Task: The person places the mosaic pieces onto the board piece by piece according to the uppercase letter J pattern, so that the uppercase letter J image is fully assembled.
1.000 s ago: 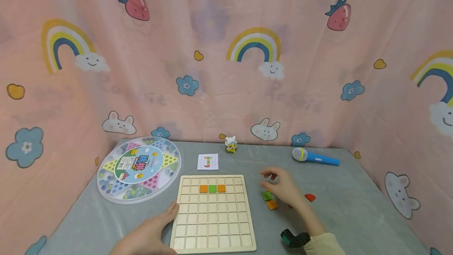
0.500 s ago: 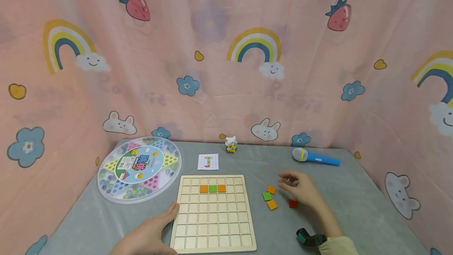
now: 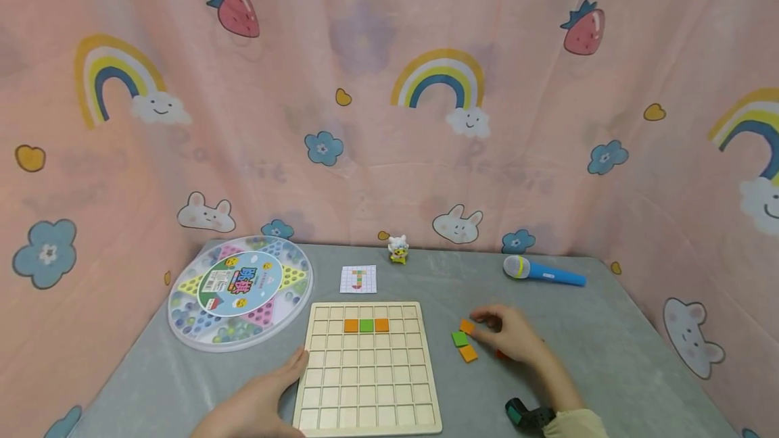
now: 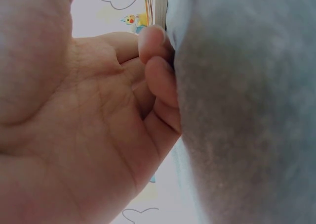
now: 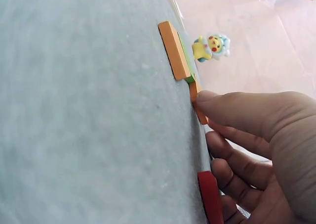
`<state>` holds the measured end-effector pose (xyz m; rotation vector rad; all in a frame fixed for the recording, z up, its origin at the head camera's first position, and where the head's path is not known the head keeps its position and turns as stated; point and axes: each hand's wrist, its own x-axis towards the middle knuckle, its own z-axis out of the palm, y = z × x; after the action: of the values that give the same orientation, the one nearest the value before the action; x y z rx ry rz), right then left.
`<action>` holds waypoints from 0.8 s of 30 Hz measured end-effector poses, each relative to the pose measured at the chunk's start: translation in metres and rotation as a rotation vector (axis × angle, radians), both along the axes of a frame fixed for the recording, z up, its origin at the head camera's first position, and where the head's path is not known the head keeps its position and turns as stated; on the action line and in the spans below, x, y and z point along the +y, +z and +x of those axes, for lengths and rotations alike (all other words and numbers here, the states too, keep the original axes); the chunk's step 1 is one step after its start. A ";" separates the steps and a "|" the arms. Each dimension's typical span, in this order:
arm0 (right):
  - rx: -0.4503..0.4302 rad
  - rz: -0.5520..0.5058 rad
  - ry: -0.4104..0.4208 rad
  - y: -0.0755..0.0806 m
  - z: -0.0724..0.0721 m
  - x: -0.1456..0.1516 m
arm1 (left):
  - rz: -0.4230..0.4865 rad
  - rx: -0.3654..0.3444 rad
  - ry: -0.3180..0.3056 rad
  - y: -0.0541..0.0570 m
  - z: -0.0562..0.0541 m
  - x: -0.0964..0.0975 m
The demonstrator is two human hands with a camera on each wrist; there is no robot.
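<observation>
The right hand (image 3: 510, 335) is returning leftward and now pinching the farther loose orange tile (image 3: 466, 325). It is partly covering a red piece (image 3: 501, 355).

From my remote seat, the head camera faces forward and down, taking in the counter (image 3: 621, 350) and curtain (image 3: 535, 174) from furthest back. My left wrist camera sits tight against the left hand (image 4: 94, 120), turned sideways. My right wrist camera skims low beside the right hand (image 5: 261, 145), sharing the figurine (image 5: 211, 48) and orange tile (image 3: 466, 325) with the head view.
</observation>
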<state>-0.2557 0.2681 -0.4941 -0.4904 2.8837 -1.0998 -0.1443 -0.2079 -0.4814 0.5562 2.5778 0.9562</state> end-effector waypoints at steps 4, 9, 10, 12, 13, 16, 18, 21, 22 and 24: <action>0.001 0.037 0.011 -0.001 0.002 -0.001 | -0.001 -0.011 0.003 -0.001 0.000 0.000; 0.007 0.058 -0.006 -0.002 0.003 -0.002 | -0.012 -0.001 -0.002 -0.003 -0.002 0.001; 0.011 0.062 -0.010 -0.002 0.003 -0.003 | -0.013 0.003 -0.004 -0.003 -0.001 0.001; 0.014 0.068 -0.013 -0.003 0.003 -0.003 | -0.012 0.011 -0.009 -0.003 -0.001 0.001; 0.016 0.071 -0.012 -0.003 0.003 -0.003 | -0.011 0.014 -0.011 -0.002 -0.001 0.001; 0.020 0.075 -0.008 -0.003 0.003 -0.002 | -0.004 -0.001 -0.006 -0.001 -0.001 0.001; 0.025 0.074 -0.001 -0.003 0.002 -0.002 | -0.002 -0.011 -0.004 0.000 -0.001 0.001; 0.032 0.078 0.004 -0.002 0.002 -0.003 | -0.003 -0.007 -0.006 0.001 0.000 0.001; 0.033 0.080 0.004 -0.001 0.002 -0.003 | -0.001 -0.003 -0.009 0.001 0.000 0.001; 0.033 0.086 -0.004 -0.001 0.002 -0.003 | -0.002 0.006 -0.012 0.001 0.000 0.001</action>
<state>-0.2532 0.2648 -0.4951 -0.5045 2.9461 -0.9728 -0.1444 -0.2069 -0.4807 0.5739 2.5780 0.9496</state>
